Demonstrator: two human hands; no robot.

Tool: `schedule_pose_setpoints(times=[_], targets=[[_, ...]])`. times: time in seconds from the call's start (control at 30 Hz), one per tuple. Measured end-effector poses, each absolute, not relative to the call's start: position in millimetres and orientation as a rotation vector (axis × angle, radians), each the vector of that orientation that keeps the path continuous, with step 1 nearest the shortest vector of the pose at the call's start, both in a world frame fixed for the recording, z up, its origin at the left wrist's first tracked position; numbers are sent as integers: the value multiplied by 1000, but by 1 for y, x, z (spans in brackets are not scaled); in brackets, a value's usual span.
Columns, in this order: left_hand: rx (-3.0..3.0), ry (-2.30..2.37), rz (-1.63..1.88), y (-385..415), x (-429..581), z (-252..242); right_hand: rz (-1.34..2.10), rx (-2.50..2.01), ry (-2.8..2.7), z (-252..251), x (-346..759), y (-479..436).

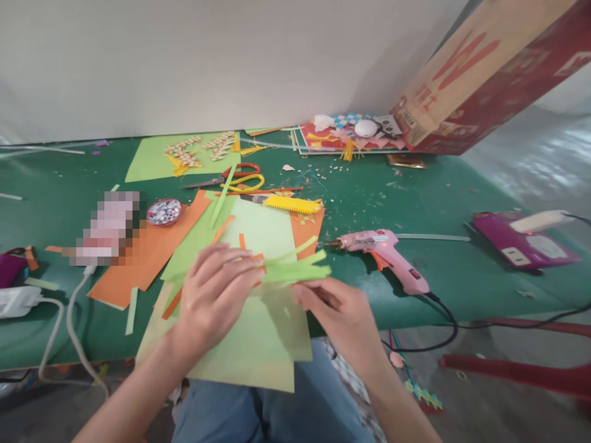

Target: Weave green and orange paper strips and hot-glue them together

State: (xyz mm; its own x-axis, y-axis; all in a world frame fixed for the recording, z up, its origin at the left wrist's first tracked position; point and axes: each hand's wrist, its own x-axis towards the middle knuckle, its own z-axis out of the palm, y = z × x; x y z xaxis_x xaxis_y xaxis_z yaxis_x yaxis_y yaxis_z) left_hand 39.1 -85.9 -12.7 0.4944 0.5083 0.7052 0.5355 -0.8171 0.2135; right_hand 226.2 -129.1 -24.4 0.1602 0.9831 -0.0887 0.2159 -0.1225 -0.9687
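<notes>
My left hand (pixel 217 295) lies over orange and green paper strips, its fingers together and bent across them. Bright green strips (pixel 300 269) stick out to the right from beneath its fingertips. My right hand (pixel 337 307) pinches at the lower edge of these strips, thumb against forefinger. Under both hands are pale green paper sheets (pixel 263 344), which hang over the table's front edge. A yellow-handled cutter (pixel 290 203) rests just beyond the strips. To the right lies a pink glue gun (pixel 390 255) with a glue stick in its back.
Red and yellow scissors (pixel 240 177) lie behind the cutter. At left are orange sheets (pixel 148 258), a round dish (pixel 165 211) and a blurred-out phone (pixel 111 227) on a cable. A red box (pixel 498 80) stands back right; a purple box (pixel 521 243) lies at right.
</notes>
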Motion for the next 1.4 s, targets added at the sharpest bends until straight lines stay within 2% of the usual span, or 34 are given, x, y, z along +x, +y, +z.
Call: schedule_pose_setpoints(times=[0.07, 0.13, 0.3, 0.47, 0.53, 0.6, 0.73, 0.93, 1.07, 1.17, 1.23, 1.4], targets=[[-2666, -955, -1168, -89, 34, -23, 986, -1505, -1142, -26, 234, -130], [-2637, -1030, -1242, -86, 30, -24, 938, -1477, -1095, -27, 240, -130], [-2367, -1396, -1301, -52, 28, 16, 814, -1430, -1120, -35, 241, -134], [-2128, -1106, -1342, -32, 36, 49, 709, -1441, -1124, -43, 238, -140], [-2162, -854, -1238, -42, 40, 42, 725, -1401, -1084, -45, 240, -142], [-2373, -733, -983, -59, 42, 25, 743, -1352, -1060, -46, 242, -143], [-2554, -727, -712, -88, 39, -10, 730, -1325, -1072, -46, 245, -145], [-2653, -785, -640, -99, 26, -12, 609, -1472, -1131, -43, 244, -145], [-2629, -817, -645, -99, 18, -12, 659, -1422, -1042, -45, 244, -146], [-2650, -1027, -784, -93, 13, -16, 728, -1292, -932, -46, 246, -145], [-2634, -1334, -1012, -83, 12, -15, 774, -1160, -836, -46, 249, -144], [-2310, -2346, -1960, -58, 21, 3, 1109, -738, -286, -37, 265, -145]])
